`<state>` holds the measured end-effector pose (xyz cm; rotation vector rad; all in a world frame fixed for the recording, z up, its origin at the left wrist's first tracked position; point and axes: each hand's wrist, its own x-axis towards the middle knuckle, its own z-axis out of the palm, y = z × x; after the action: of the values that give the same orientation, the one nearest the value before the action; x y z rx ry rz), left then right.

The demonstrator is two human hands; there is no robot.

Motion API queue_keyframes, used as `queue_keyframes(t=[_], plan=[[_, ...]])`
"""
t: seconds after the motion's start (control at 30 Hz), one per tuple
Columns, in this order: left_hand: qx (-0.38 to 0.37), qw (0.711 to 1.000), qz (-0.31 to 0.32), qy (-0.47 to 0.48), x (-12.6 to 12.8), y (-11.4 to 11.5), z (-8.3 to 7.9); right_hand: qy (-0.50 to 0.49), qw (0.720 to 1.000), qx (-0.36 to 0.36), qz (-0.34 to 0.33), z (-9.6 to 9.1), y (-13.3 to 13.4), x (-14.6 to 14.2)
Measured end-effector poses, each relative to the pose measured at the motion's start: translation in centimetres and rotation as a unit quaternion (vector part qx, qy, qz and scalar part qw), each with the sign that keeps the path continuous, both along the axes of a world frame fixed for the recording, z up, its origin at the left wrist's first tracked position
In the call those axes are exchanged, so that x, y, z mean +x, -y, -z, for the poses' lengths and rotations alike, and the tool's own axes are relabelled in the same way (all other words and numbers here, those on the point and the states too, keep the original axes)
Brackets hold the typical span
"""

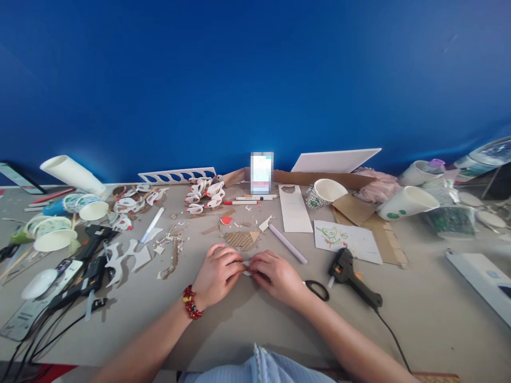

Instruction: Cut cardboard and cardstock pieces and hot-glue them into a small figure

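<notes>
My left hand (219, 274), with a red bead bracelet (192, 302) at the wrist, meets my right hand (276, 274) over the middle of the table. Both are closed in a pinch on one small white and brown piece (246, 270), perhaps cardboard; the fingers hide most of it. Just beyond the fingertips lies a corrugated cardboard scrap (241, 240) with a red paper piece (226, 221) behind it. A pale purple stick (288, 243) rests ahead of my right hand. Beside that wrist are black-handled scissors (317, 290), partly covered by the hand.
A glue gun (353, 276) with its cord lies at right near a drawing (345, 241). White and red cutouts (205, 192), a marker (152, 225) and scraps lie left. Paper cups (326, 192) and a lit phone (262, 173) stand behind; cables (51, 327) run at left.
</notes>
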<state>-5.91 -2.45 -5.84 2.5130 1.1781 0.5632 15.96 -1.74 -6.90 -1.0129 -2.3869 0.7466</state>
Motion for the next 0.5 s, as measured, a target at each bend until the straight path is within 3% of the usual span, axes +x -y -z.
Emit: queue_keyframes(t=[0.5], plan=[[-0.009,1.000,0.011,-0.015,-0.07,0.01,-0.30,0.012,1.000,0.006,-0.004,-0.15,-0.07,0.03]])
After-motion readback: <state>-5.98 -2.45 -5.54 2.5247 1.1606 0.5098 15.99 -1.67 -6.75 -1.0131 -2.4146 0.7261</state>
